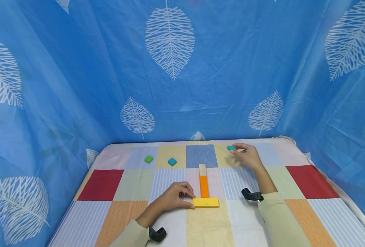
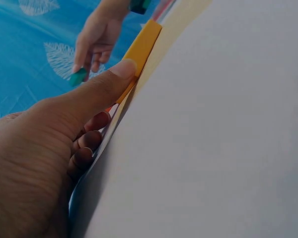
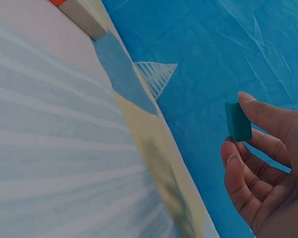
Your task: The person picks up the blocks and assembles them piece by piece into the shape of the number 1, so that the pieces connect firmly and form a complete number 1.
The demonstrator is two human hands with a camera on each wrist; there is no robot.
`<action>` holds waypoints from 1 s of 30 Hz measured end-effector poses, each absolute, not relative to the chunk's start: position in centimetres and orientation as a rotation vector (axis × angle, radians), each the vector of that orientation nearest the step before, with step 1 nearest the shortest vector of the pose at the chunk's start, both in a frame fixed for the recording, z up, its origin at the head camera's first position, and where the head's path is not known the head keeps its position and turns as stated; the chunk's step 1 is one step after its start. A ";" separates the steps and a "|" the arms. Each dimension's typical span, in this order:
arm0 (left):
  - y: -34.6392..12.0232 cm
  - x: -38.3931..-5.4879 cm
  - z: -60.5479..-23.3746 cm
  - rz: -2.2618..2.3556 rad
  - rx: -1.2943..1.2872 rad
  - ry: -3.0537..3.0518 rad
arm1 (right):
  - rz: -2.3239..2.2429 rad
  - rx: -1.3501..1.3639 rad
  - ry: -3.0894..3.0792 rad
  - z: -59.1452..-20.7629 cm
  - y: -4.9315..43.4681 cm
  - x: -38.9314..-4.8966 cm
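Observation:
Between thumb and fingers, my right hand (image 1: 246, 156) pinches a small teal block (image 3: 238, 122), held above the far part of the table. My left hand (image 1: 174, 197) grips the left end of a yellow block (image 1: 206, 202), its thumb along the near side in the left wrist view. The yellow block lies crosswise on the cloth. Behind its middle an orange block (image 1: 204, 186) runs away from me, and a beige block (image 1: 202, 169) continues that line at the far end. Together the three form an upside-down T.
A green block (image 1: 148, 159) and a blue block (image 1: 172, 161) lie apart at the back left. A patchwork cloth (image 1: 133, 185) covers the table. Blue curtains (image 1: 201, 92) with white leaf prints stand behind the table and at both sides.

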State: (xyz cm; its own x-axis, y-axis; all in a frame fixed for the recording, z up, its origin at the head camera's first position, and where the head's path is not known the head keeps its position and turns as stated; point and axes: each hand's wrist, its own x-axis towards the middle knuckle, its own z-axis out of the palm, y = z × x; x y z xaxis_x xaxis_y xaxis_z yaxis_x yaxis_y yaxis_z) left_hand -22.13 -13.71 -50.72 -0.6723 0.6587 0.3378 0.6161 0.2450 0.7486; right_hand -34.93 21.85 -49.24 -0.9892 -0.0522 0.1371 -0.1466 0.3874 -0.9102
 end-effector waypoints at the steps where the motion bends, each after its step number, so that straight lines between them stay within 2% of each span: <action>1: -13.7 -22.1 -50.7 1.429 1.259 2.439 | 1.682 0.192 -2.544 -49.3 21.8 -34.9; 7: -13.8 -22.3 -51.0 1.408 1.266 2.435 | 1.723 0.233 -2.543 -49.5 21.3 -34.8; 15: -13.9 -23.6 -54.1 1.412 1.240 2.474 | 1.709 0.267 -2.563 -49.0 20.1 -34.4; 30: -14.3 -24.0 -54.4 1.369 1.220 2.471 | 1.712 0.388 -2.580 -49.0 17.2 -34.5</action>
